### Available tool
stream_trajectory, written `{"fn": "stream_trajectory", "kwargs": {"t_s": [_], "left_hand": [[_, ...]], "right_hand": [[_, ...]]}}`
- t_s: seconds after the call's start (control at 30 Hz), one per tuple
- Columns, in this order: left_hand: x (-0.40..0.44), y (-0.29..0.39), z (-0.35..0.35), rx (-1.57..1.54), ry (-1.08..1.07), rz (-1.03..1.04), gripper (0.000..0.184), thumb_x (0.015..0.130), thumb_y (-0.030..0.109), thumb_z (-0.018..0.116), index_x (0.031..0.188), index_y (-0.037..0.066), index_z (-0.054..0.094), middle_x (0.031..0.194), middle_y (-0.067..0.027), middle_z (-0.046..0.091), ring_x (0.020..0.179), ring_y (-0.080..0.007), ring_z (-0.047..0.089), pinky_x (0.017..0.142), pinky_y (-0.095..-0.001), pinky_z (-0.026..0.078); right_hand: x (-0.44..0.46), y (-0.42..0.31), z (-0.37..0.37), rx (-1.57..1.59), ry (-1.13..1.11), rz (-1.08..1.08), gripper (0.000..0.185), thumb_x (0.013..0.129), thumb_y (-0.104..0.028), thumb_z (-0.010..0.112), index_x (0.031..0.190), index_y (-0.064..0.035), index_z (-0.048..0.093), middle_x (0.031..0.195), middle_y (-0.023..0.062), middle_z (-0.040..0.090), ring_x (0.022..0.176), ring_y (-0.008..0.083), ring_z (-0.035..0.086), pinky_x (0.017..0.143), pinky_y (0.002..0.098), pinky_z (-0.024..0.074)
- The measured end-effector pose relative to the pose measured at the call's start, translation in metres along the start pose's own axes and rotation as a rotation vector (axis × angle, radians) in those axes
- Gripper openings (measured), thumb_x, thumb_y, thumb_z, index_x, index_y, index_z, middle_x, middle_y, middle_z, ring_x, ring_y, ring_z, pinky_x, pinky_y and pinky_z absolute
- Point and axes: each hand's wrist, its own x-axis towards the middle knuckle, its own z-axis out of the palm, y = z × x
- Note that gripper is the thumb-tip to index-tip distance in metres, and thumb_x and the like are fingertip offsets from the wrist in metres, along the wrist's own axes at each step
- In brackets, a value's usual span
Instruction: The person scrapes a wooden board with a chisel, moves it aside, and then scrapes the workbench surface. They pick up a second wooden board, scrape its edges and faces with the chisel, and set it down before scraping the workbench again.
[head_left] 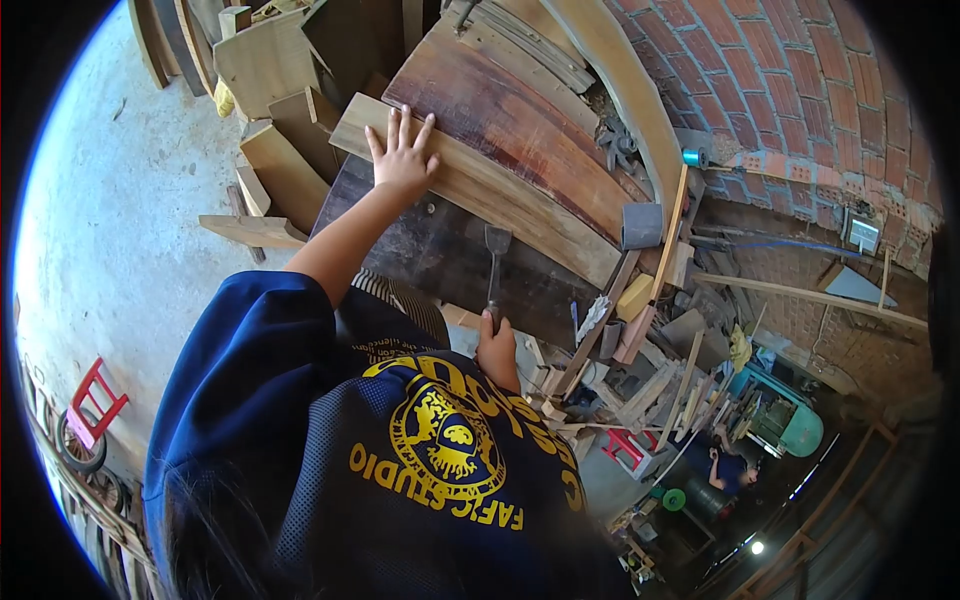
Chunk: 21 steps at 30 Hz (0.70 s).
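My left hand (402, 158) lies flat with fingers spread on a pale wooden board (510, 210), near the board's upper left end. In my right hand (497, 355), close to my body, is the handle of a scraper (496, 250) with a flat, wide metal blade. The blade points away from me, over the dark bench top (400, 235) and just short of the board's near edge. Behind the pale board lies a wide reddish-brown plank (510, 120) with a worn surface.
A grey block (642, 226) sits at the board's right end, near a yellowish block (635, 298). Wood offcuts (285, 175) lean at the left. A brick wall (770, 80) rises behind. Another person (725, 470) is at the far lower right. A red chair (92, 405) stands left.
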Motion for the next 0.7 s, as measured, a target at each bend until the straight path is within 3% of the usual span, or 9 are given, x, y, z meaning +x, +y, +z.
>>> {"fn": "stream_trajectory", "kwargs": {"t_s": [0.07, 0.13, 0.17, 0.27, 0.37, 0.47, 0.6, 0.7], "left_hand": [[-0.001, -0.001, 0.0, 0.006, 0.013, 0.009, 0.062, 0.091, 0.048, 0.039, 0.146, 0.027, 0.021, 0.154, -0.0142, 0.01, 0.143, -0.0312, 0.005, 0.107, -0.0651, -0.001], [-0.001, -0.003, 0.001, 0.042, 0.034, 0.08, 0.061, 0.091, 0.049, 0.039, 0.146, 0.026, 0.023, 0.153, -0.0154, 0.014, 0.142, -0.0315, 0.007, 0.107, -0.0655, 0.001], [-0.002, -0.007, 0.006, 0.022, 0.107, 0.133, 0.061, 0.09, 0.046, 0.041, 0.145, 0.025, 0.026, 0.151, -0.0173, 0.018, 0.142, -0.0321, 0.011, 0.108, -0.0631, 0.004], [-0.003, -0.008, 0.004, -0.03, 0.116, 0.177, 0.061, 0.087, 0.043, 0.044, 0.144, 0.024, 0.03, 0.15, -0.0194, 0.02, 0.141, -0.033, 0.013, 0.11, -0.0594, 0.006], [-0.004, -0.007, 0.0, -0.101, 0.165, 0.185, 0.062, 0.084, 0.041, 0.046, 0.143, 0.024, 0.033, 0.149, -0.0204, 0.022, 0.141, -0.034, 0.015, 0.111, -0.0579, 0.008], [-0.004, -0.008, -0.002, -0.126, 0.165, 0.19, 0.062, 0.083, 0.041, 0.047, 0.142, 0.026, 0.035, 0.149, -0.0201, 0.023, 0.141, -0.0343, 0.016, 0.11, -0.0584, 0.009], [-0.004, -0.008, -0.005, -0.144, 0.132, 0.179, 0.062, 0.083, 0.041, 0.048, 0.141, 0.025, 0.036, 0.149, -0.0186, 0.023, 0.141, -0.0342, 0.016, 0.11, -0.0586, 0.009], [-0.004, -0.008, -0.006, -0.141, 0.123, 0.185, 0.061, 0.083, 0.04, 0.048, 0.141, 0.025, 0.036, 0.149, -0.0141, 0.026, 0.141, -0.033, 0.017, 0.11, -0.0581, 0.01]], "right_hand": [[-0.001, 0.0, -0.001, -0.005, -0.004, 0.001, 0.038, 0.096, -0.039, 0.046, 0.093, -0.0011, 0.049, 0.054, 0.0043, 0.047, 0.041, 0.015, 0.047, 0.04, 0.0301, 0.0375], [-0.002, -0.004, -0.002, -0.041, 0.0, 0.029, 0.045, 0.094, -0.042, 0.048, 0.095, 0.0029, 0.051, 0.067, 0.0163, 0.057, 0.049, 0.0237, 0.057, 0.044, 0.035, 0.0436], [-0.003, -0.005, -0.002, -0.042, 0.003, 0.024, 0.045, 0.094, -0.042, 0.048, 0.095, 0.0029, 0.051, 0.067, 0.0163, 0.057, 0.049, 0.0237, 0.057, 0.044, 0.035, 0.0436], [0.002, 0.002, 0.0, -0.116, 0.066, -0.068, 0.046, 0.093, -0.042, 0.048, 0.096, 0.0033, 0.053, 0.073, 0.0198, 0.059, 0.058, 0.0297, 0.06, 0.053, 0.0393, 0.0462], [0.002, 0.0, 0.002, -0.166, 0.044, -0.039, 0.051, 0.093, -0.045, 0.046, 0.099, 0.005, 0.054, 0.085, 0.0263, 0.06, 0.08, 0.0405, 0.06, 0.073, 0.0445, 0.0445], [0.01, 0.016, 0.013, -0.144, 0.129, -0.095, 0.05, 0.092, -0.045, 0.049, 0.093, 0.0049, 0.055, 0.077, 0.022, 0.059, 0.073, 0.0337, 0.058, 0.066, 0.0416, 0.0433], [0.003, 0.0, 0.016, -0.099, 0.081, -0.013, 0.052, 0.091, -0.046, 0.049, 0.095, 0.0047, 0.056, 0.077, 0.0217, 0.059, 0.074, 0.0327, 0.059, 0.067, 0.0417, 0.0432], [0.009, 0.014, 0.024, -0.109, 0.124, -0.112, 0.052, 0.091, -0.046, 0.049, 0.098, 0.0047, 0.057, 0.077, 0.0205, 0.06, 0.075, 0.0322, 0.059, 0.067, 0.0415, 0.0433]]}}
